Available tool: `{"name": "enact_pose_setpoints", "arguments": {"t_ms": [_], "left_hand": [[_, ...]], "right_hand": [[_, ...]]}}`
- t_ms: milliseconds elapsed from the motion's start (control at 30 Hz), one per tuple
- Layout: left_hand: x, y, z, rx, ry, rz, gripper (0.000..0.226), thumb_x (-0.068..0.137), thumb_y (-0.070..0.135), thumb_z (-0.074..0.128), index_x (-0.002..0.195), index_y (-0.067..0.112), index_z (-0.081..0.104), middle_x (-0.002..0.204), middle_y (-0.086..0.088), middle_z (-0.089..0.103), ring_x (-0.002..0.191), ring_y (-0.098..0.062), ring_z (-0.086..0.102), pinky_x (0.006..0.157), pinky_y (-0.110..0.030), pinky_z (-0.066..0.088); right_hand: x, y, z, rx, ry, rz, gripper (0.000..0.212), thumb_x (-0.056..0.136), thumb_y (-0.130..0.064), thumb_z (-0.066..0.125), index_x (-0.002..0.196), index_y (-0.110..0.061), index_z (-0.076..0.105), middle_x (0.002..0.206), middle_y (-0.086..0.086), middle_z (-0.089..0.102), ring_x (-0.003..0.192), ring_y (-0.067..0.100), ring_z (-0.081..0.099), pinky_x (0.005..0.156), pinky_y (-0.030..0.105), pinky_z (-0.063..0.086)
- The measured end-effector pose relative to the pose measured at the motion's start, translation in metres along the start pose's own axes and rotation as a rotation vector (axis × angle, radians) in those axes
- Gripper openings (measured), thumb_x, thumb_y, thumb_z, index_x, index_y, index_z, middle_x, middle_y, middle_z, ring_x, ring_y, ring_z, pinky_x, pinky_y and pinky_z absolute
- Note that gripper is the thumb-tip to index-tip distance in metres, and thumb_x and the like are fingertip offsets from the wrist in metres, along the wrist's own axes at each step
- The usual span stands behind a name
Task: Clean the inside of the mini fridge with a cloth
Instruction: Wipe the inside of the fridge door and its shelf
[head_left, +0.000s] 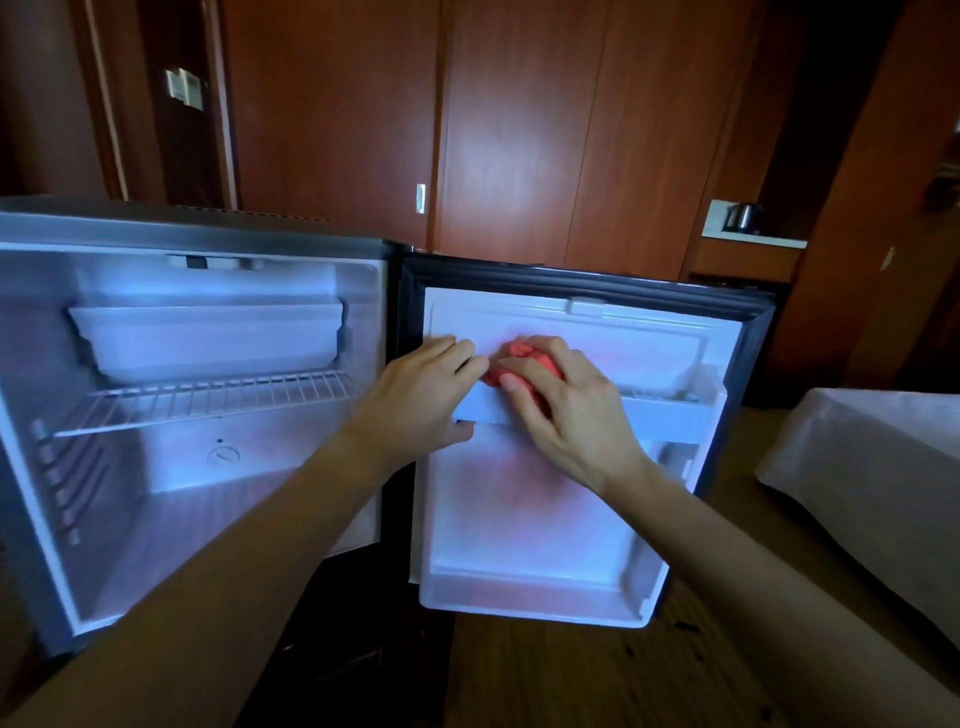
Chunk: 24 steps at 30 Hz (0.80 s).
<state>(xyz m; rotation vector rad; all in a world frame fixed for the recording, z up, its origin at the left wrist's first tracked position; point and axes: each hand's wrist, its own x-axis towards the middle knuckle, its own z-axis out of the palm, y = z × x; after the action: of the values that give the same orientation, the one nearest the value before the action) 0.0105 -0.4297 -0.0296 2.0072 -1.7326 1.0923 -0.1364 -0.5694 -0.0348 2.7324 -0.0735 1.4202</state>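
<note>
The mini fridge (62, 322) stands open, its white inside lit, and its door (524, 519) is swung out to the right. A bunched red cloth (517, 358) lies in the door's upper shelf (670, 413). My right hand (566, 402) grips the cloth from above, fingers curled over it. At the left end of that shelf my left hand (421, 395) grips the shelf's front rail, fingers over the top and thumb underneath.
Inside the fridge are a white tray compartment (208, 338) and a wire rack (208, 397). A lower door bin (535, 597) juts out near the wooden floor. Something draped in white cloth (872, 467) stands at right. Dark wood panels rise behind.
</note>
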Motion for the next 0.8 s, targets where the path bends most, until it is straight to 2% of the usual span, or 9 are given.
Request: {"name": "enact_pose_setpoints", "arguments": {"t_ms": [133, 200, 333, 467, 633, 800], "left_hand": [[-0.004, 0.002, -0.004, -0.006, 0.013, 0.000, 0.046, 0.057, 0.025, 0.086, 0.092, 0.008, 0.060, 0.091, -0.007, 0.059, 0.090, -0.029, 0.061, 0.071, -0.032, 0.040], [-0.005, 0.002, -0.004, -0.003, 0.008, -0.002, 0.045, 0.060, 0.027, 0.086, 0.091, 0.009, 0.058, 0.093, -0.007, 0.059, 0.091, -0.028, 0.060, 0.070, -0.034, 0.043], [-0.006, 0.002, -0.002, -0.033, 0.017, -0.030, 0.042, 0.062, 0.025, 0.083, 0.091, 0.009, 0.059, 0.094, -0.006, 0.059, 0.094, -0.027, 0.059, 0.072, -0.033, 0.043], [-0.007, -0.004, -0.002, -0.053, 0.028, -0.006, 0.039, 0.059, 0.022, 0.079, 0.089, 0.009, 0.059, 0.091, -0.005, 0.058, 0.090, -0.027, 0.059, 0.071, -0.030, 0.040], [-0.007, -0.003, -0.004, -0.006, 0.023, 0.006, 0.046, 0.057, 0.028, 0.086, 0.086, 0.012, 0.053, 0.088, -0.003, 0.055, 0.085, -0.025, 0.057, 0.061, -0.029, 0.024], [-0.009, -0.003, -0.001, -0.028, 0.042, -0.001, 0.047, 0.060, 0.029, 0.088, 0.087, 0.010, 0.055, 0.089, -0.004, 0.056, 0.087, -0.026, 0.057, 0.061, -0.028, 0.027]], "right_hand": [[-0.005, 0.007, -0.014, 0.061, 0.008, -0.030, 0.021, 0.102, -0.028, 0.056, 0.094, -0.012, 0.068, 0.114, 0.003, 0.060, 0.095, 0.026, 0.064, 0.081, 0.038, 0.052], [-0.008, 0.011, -0.020, 0.056, 0.003, 0.034, 0.013, 0.098, -0.027, 0.062, 0.097, -0.014, 0.062, 0.106, -0.002, 0.058, 0.087, 0.021, 0.062, 0.073, 0.038, 0.051], [0.007, -0.005, -0.007, -0.055, -0.028, 0.116, 0.026, 0.095, -0.042, 0.058, 0.107, -0.019, 0.059, 0.100, -0.003, 0.058, 0.087, 0.022, 0.061, 0.066, 0.037, 0.049], [0.024, -0.025, 0.011, -0.101, -0.041, 0.037, 0.021, 0.087, -0.031, 0.067, 0.096, -0.012, 0.063, 0.089, 0.005, 0.060, 0.075, 0.031, 0.061, 0.056, 0.036, 0.046], [0.009, 0.007, -0.025, -0.066, -0.165, -0.061, 0.016, 0.084, -0.021, 0.071, 0.091, -0.011, 0.061, 0.089, 0.005, 0.058, 0.072, 0.029, 0.058, 0.058, 0.036, 0.048], [-0.011, 0.034, -0.055, -0.109, -0.162, -0.024, 0.014, 0.086, -0.017, 0.069, 0.085, -0.006, 0.060, 0.086, 0.010, 0.056, 0.074, 0.032, 0.058, 0.064, 0.043, 0.051]]}}
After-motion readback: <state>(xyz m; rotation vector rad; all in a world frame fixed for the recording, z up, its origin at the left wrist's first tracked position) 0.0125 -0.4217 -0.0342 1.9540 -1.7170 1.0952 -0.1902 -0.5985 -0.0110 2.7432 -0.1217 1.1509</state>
